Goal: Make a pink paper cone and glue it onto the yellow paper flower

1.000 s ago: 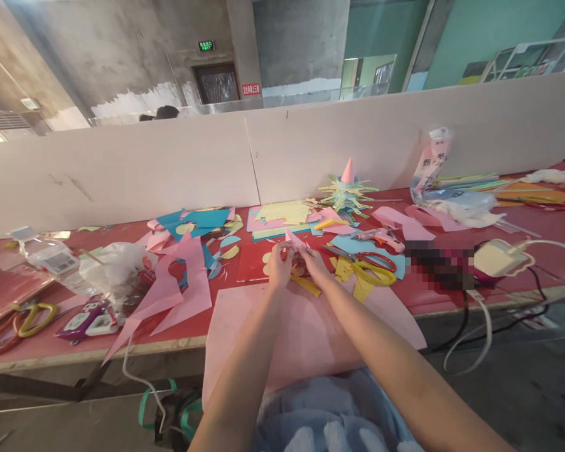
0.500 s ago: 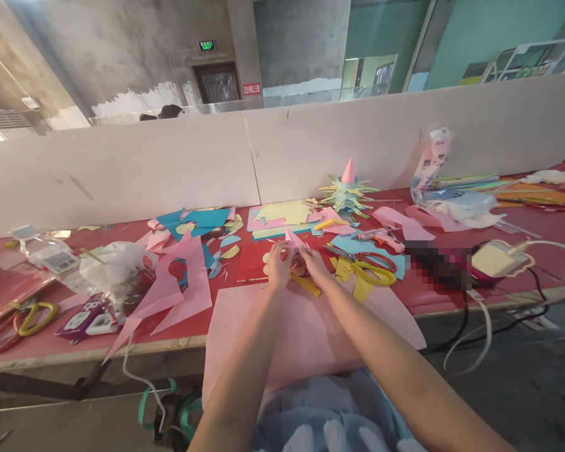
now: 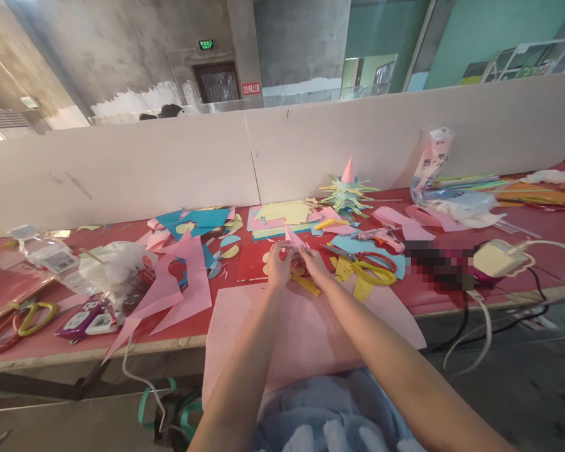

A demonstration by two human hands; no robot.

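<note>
My left hand [image 3: 279, 265] and my right hand [image 3: 313, 263] meet over the middle of the red table [image 3: 51, 339], fingers pinched together on a small folded pink paper piece [image 3: 293, 238] whose point sticks up between them. A large pink sheet [image 3: 306, 333] lies under my forearms and hangs over the near edge. Yellow paper scraps [image 3: 353, 279] and red-handled scissors [image 3: 374, 260] lie just right of my right hand.
A spiky paper tree with a pink cone [image 3: 347, 188] stands by the back partition [image 3: 122, 169]. Pink and blue offcuts [image 3: 183, 270] lie left. A plastic bag [image 3: 108, 263], yellow-handled scissors [image 3: 23, 320], a glue gun [image 3: 381, 237] and a white charger with cables [image 3: 499, 258] lie around.
Both hands stay pinched on the pink paper piece, with only tiny finger shifts. Nothing else on the table has moved.
</note>
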